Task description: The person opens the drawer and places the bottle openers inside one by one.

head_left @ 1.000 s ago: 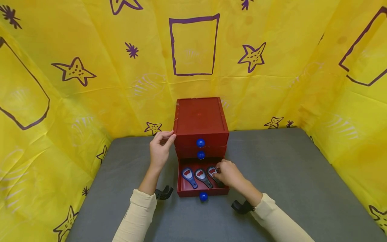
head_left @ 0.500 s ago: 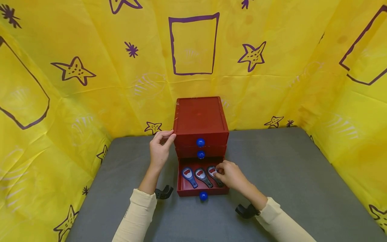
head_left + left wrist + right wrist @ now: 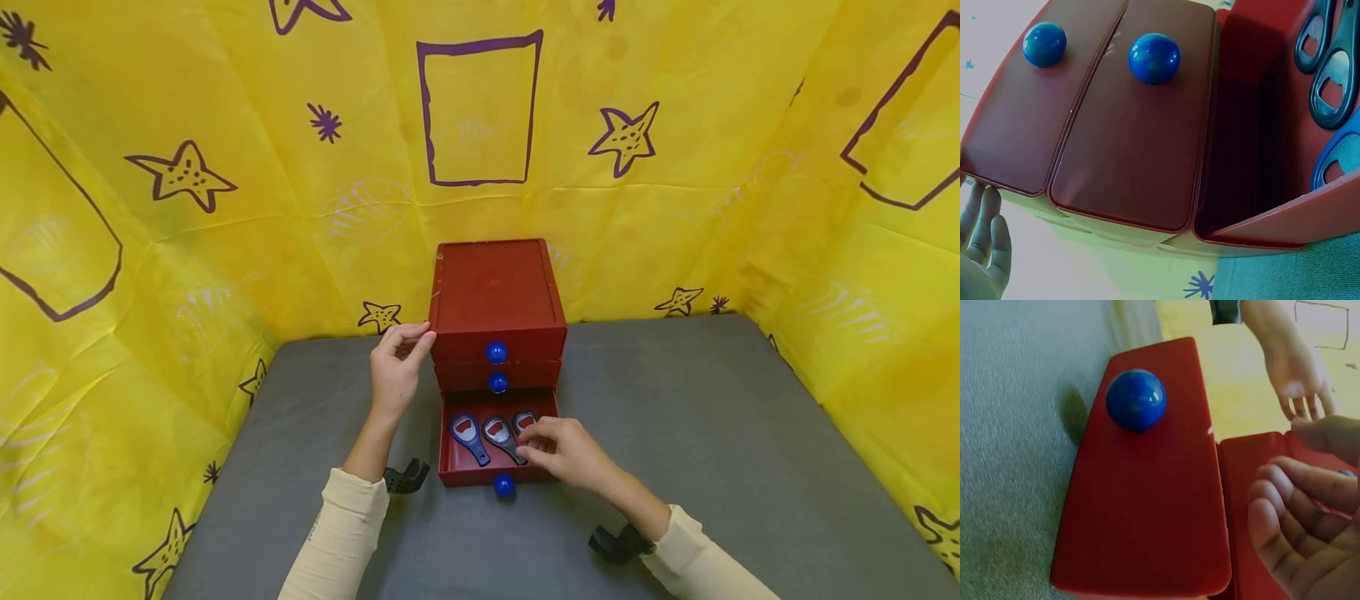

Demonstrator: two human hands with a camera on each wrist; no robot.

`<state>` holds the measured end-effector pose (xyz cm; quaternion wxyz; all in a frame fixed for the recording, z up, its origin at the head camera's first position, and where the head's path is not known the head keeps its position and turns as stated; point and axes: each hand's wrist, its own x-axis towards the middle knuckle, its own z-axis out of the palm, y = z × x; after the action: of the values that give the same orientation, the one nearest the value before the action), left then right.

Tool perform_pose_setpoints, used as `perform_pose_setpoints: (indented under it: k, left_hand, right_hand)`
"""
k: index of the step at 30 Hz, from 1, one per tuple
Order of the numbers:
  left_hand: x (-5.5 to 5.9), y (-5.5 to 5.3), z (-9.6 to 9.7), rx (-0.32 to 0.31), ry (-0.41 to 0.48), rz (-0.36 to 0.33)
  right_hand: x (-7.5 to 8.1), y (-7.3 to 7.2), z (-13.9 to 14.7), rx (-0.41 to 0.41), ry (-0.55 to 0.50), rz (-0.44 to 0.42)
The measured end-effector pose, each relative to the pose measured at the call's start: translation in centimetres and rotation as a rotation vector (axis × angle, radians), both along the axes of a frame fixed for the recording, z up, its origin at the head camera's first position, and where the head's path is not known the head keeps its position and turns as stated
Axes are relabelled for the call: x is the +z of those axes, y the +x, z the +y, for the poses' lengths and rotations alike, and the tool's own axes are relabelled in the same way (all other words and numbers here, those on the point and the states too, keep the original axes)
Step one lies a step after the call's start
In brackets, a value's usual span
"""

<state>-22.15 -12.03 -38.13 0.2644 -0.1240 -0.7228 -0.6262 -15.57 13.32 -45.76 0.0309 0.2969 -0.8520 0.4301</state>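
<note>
In the head view, the bottom drawer point(image 3: 452, 473) of a red drawer cabinet point(image 3: 495, 283) stands pulled out. Inside lie three bottle openers in a row: a blue bottle opener point(image 3: 478, 454) on the left, a dark bottle opener point(image 3: 498, 431) in the middle and another dark bottle opener point(image 3: 525, 419) on the right. My right hand point(image 3: 566, 450) is over the drawer's right side, hiding the right opener's handle. Its fingers are loosely bent, and the right wrist view shows nothing between them. My left hand point(image 3: 395, 371) touches the cabinet's upper left front corner with its fingertips.
Two closed drawers with a blue upper knob point(image 3: 497, 353) and a blue middle knob point(image 3: 498, 382) sit above the open one. A blue bottom knob point(image 3: 505, 486) sticks out in front. The cabinet stands on a grey table point(image 3: 675, 400), with yellow patterned cloth point(image 3: 360, 125) around it.
My right hand has moved down and left from the right opener's head to over its handle, its fingers now loose. The left hand stays at the corner.
</note>
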Motion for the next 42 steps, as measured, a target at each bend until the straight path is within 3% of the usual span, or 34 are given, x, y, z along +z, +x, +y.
perform_pose_setpoints:
  k: [3,9,18,22,29,36,42]
  left_hand:
    - [0.0,0.0,0.0,0.000,0.002,0.000]
    - [0.0,0.0,0.1,0.002,0.003,-0.002]
    - [0.0,0.1,0.1,0.017,-0.002,-0.010]
    - [0.1,0.2,0.1,0.017,-0.003,-0.013]
    - [0.1,0.1,0.2,0.016,0.000,0.010]
    - [0.0,0.1,0.1,0.012,0.000,0.010]
    - [-0.1,0.0,0.1,0.013,-0.001,0.010]
  right_hand:
    - [0.1,0.4,0.0,0.046,-0.009,-0.058]
    - [0.1,1.1,0.1,0.111,0.003,-0.268]
    - [-0.9,2.4,0.0,0.251,0.057,-0.399]
    - [-1.7,3.0,-0.2,0.218,0.076,-0.481]
    - [-3.2,3.5,-0.4,0.067,0.082,-0.543]
    - [-5.0,3.6,-1.1,-0.002,-0.024,-0.595]
    - [-5.7,3.8,-2.0,-0.047,-0.122,-0.645]
